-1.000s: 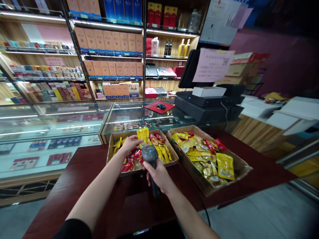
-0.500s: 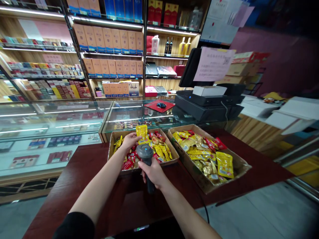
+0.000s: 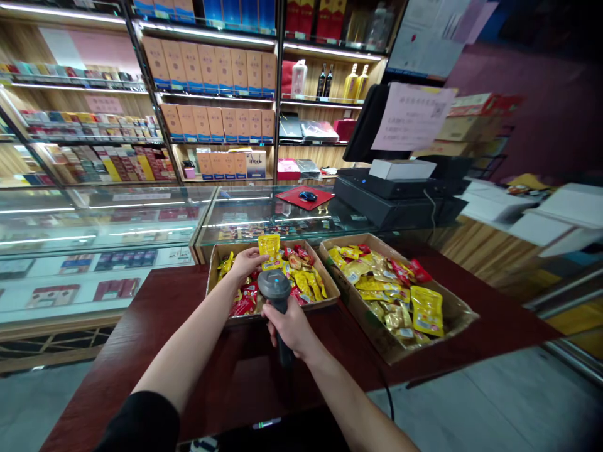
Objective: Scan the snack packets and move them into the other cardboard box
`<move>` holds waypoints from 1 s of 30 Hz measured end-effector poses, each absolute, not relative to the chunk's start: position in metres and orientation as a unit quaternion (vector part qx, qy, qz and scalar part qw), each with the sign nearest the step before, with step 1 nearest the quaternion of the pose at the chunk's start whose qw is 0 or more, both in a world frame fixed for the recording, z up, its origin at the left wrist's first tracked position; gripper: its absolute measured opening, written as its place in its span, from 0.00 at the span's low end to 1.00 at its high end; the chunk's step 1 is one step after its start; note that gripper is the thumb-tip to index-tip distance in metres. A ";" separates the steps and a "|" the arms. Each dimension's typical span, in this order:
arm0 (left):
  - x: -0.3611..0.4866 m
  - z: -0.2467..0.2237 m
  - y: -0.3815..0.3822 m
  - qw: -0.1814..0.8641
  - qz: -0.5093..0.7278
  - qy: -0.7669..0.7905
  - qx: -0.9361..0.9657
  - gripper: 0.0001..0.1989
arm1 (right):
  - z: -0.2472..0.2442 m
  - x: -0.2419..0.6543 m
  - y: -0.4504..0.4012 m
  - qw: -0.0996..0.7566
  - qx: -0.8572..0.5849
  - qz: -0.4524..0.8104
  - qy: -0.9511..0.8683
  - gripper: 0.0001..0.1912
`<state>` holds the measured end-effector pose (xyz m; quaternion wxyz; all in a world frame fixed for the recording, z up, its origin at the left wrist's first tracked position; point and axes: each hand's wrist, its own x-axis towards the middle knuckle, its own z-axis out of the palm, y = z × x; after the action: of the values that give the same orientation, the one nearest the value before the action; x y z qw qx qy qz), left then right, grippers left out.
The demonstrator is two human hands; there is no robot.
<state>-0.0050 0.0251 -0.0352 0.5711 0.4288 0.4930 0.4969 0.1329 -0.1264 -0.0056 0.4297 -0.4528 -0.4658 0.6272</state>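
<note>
My left hand [image 3: 247, 263] pinches a yellow snack packet [image 3: 269, 251] by its side, holding it upright above the left cardboard box [image 3: 333, 290]. In my right hand [image 3: 291, 326] is a dark grey barcode scanner [image 3: 274, 286], gripped round its handle with its head toward the packet. Red and yellow packets [image 3: 306, 282] fill the left box, partly hidden behind my hands and the scanner. Beside it, the right cardboard box [image 3: 362, 326] holds yellow, gold and red packets, with one yellow packet [image 3: 426, 311] lying on top near its right side.
Both boxes rest on a dark red table [image 3: 164, 314]. Behind stands a glass display counter [image 3: 235, 210] bearing a mouse [image 3: 308, 196] on a red mat and a monitor [image 3: 365, 125] above a black cash drawer [image 3: 377, 198]. A cable [image 3: 390, 402] hangs over the table's front edge.
The view has shifted slightly, so the surroundings sit a little further right. Both hands keep their holds on the packet and the scanner, nearly still.
</note>
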 end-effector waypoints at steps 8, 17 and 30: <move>-0.003 -0.025 0.018 0.570 0.498 0.502 0.418 0.21 | -0.004 0.134 -0.126 0.432 -0.461 0.629 -0.454 0.12; -0.005 -0.027 0.020 0.582 0.502 0.490 0.411 0.20 | -0.006 0.134 -0.124 0.432 -0.461 0.627 -0.456 0.12; -0.010 -0.039 0.028 0.613 0.512 0.439 0.411 0.20 | -0.006 0.135 -0.127 0.435 -0.468 0.623 -0.451 0.13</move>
<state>-0.0099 0.0278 -0.0391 0.6132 0.4111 0.4387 0.5124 0.1348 -0.1267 -0.0059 0.4348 -0.4684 -0.4514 0.6228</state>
